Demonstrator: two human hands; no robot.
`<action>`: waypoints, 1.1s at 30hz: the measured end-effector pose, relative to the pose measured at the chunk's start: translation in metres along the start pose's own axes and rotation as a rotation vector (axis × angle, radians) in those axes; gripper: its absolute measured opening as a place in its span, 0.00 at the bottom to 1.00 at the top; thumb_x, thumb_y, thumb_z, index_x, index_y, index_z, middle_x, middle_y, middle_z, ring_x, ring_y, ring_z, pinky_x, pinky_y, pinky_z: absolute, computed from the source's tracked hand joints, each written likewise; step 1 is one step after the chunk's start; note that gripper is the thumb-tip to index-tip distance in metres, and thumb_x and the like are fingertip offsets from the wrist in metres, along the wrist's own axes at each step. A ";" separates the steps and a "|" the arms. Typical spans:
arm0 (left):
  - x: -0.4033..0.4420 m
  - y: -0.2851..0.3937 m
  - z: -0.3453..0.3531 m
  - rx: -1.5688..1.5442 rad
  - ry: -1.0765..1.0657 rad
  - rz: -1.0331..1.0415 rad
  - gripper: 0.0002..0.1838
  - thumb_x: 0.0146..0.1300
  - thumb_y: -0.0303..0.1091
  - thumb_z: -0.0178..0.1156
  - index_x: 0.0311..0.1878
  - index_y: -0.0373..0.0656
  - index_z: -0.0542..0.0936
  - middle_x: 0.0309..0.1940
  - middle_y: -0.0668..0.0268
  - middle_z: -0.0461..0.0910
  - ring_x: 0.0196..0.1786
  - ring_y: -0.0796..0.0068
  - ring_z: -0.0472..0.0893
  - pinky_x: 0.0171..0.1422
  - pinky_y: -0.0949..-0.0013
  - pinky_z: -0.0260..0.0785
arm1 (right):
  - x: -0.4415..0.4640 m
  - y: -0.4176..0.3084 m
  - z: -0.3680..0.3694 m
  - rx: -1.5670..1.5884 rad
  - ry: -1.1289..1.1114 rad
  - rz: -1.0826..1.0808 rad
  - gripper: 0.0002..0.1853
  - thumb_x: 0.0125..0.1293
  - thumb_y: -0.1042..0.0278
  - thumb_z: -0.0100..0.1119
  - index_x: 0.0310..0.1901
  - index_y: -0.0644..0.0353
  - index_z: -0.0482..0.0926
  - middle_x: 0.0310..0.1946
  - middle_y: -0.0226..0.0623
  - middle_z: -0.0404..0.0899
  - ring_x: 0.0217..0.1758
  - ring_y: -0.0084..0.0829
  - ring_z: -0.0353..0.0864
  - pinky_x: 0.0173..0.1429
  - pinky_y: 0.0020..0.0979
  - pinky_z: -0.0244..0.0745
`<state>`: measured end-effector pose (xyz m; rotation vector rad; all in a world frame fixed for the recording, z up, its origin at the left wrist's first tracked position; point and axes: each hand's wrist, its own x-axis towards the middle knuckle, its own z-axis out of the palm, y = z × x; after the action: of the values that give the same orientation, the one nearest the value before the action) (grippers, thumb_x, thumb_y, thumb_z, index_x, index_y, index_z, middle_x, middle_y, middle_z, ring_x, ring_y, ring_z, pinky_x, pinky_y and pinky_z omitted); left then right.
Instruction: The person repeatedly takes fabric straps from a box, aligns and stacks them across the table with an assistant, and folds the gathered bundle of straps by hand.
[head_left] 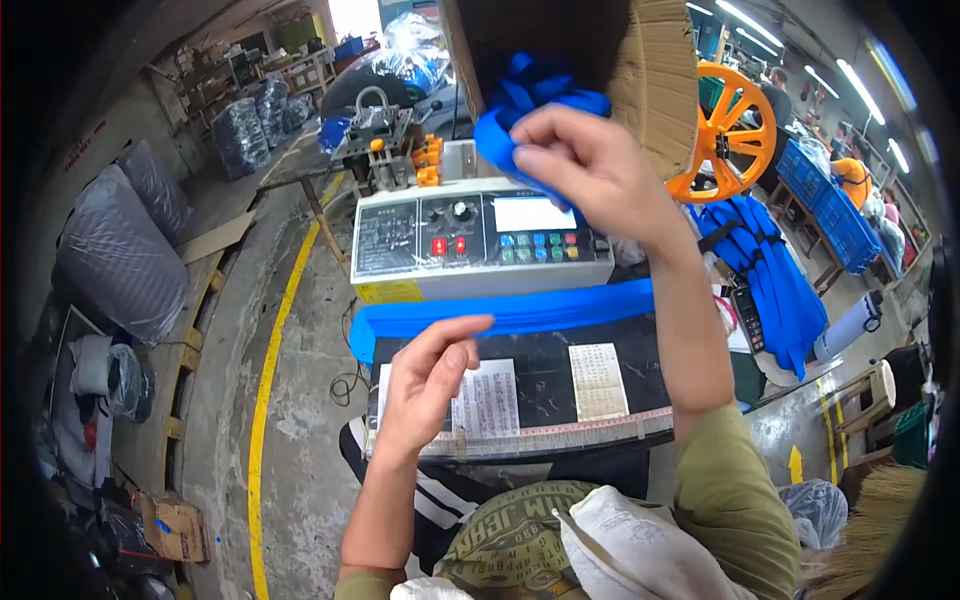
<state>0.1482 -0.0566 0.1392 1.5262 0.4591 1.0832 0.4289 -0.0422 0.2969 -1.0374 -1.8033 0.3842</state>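
The right hand (pixel 600 175) is raised over the back of the control machine (pixel 470 255), thumb and fingertips bent at a loop of blue strap (pixel 490 140); blur leaves me unable to tell whether it is pinched or merely touched. The left hand (pixel 425 385) is on the near side of the machine, grasping nothing, its fingers loosely curled, probably kept free for the strips beneath. The cardboard box (pixel 660 95) rises behind the machine with its mouth facing the person, presumably so an arm can reach its tangle of strap. Long blue strips (pixel 510 312) lie straight along the machine's near side, likely to stay flat and untwisted. Nearer than these, paper sheets (pixel 598 382) lie on the dark surface (pixel 545 375), readable at a glance, and a measuring tape (pixel 560 434) runs along its front edge, perhaps for checking lengths. More blue straps (pixel 765 270) lie bundled right of the machine.
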 end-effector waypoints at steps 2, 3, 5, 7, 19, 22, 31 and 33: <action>0.005 0.008 0.017 -0.246 -0.113 -0.073 0.25 0.86 0.55 0.67 0.67 0.43 0.90 0.34 0.72 0.78 0.28 0.82 0.69 0.34 0.74 0.60 | -0.060 -0.033 0.012 0.118 -0.071 0.212 0.10 0.80 0.69 0.73 0.55 0.66 0.90 0.33 0.22 0.84 0.34 0.10 0.75 0.39 0.23 0.69; 0.009 0.010 0.026 -0.490 -0.224 -0.121 0.26 0.88 0.56 0.64 0.68 0.43 0.89 0.31 0.76 0.73 0.26 0.83 0.65 0.32 0.74 0.57 | -0.086 -0.032 0.016 0.171 -0.174 0.199 0.09 0.79 0.71 0.74 0.54 0.66 0.90 0.32 0.20 0.84 0.33 0.10 0.74 0.38 0.22 0.67; 0.008 0.006 0.028 -0.745 -0.322 -0.182 0.26 0.90 0.56 0.61 0.69 0.43 0.88 0.28 0.79 0.68 0.24 0.84 0.61 0.31 0.74 0.54 | -0.129 -0.024 0.017 0.234 -0.279 0.202 0.08 0.78 0.73 0.75 0.53 0.66 0.91 0.31 0.18 0.84 0.32 0.09 0.73 0.36 0.22 0.65; 0.004 -0.005 0.013 -0.884 -0.168 -0.207 0.24 0.89 0.55 0.63 0.68 0.44 0.87 0.25 0.82 0.61 0.23 0.85 0.56 0.31 0.74 0.50 | -0.161 -0.015 0.009 0.391 -0.351 0.514 0.06 0.77 0.73 0.77 0.51 0.65 0.93 0.30 0.18 0.84 0.30 0.09 0.73 0.35 0.20 0.63; -0.074 -0.084 -0.120 0.278 0.582 -0.401 0.11 0.85 0.40 0.72 0.55 0.42 0.93 0.26 0.81 0.76 0.28 0.88 0.71 0.34 0.74 0.60 | -0.286 0.131 -0.085 0.083 -0.265 1.127 0.07 0.73 0.71 0.81 0.46 0.63 0.92 0.30 0.24 0.89 0.28 0.13 0.82 0.33 0.21 0.76; -0.086 -0.085 -0.131 0.621 0.460 -0.450 0.12 0.84 0.39 0.72 0.53 0.39 0.93 0.30 0.77 0.82 0.33 0.84 0.79 0.39 0.73 0.68 | -0.300 0.155 -0.088 -0.023 -0.308 1.033 0.09 0.70 0.71 0.82 0.45 0.64 0.92 0.35 0.29 0.91 0.35 0.19 0.86 0.44 0.25 0.84; -0.017 -0.005 0.017 0.383 -0.201 0.157 0.09 0.84 0.28 0.66 0.56 0.36 0.91 0.51 0.62 0.91 0.56 0.74 0.87 0.67 0.66 0.79 | -0.183 -0.008 0.023 -0.082 -0.103 0.261 0.18 0.63 0.72 0.87 0.54 0.62 0.94 0.46 0.37 0.89 0.50 0.28 0.88 0.51 0.31 0.82; -0.012 -0.003 0.047 0.336 -0.339 0.206 0.08 0.84 0.29 0.67 0.56 0.36 0.91 0.49 0.63 0.92 0.53 0.76 0.88 0.65 0.67 0.80 | -0.173 -0.026 0.032 -0.001 -0.099 0.209 0.16 0.64 0.74 0.86 0.53 0.63 0.94 0.45 0.37 0.89 0.47 0.28 0.88 0.49 0.31 0.81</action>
<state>0.1816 -0.0911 0.1361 2.0488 0.2589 0.9051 0.4156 -0.1880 0.1969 -1.2314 -1.7867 0.5701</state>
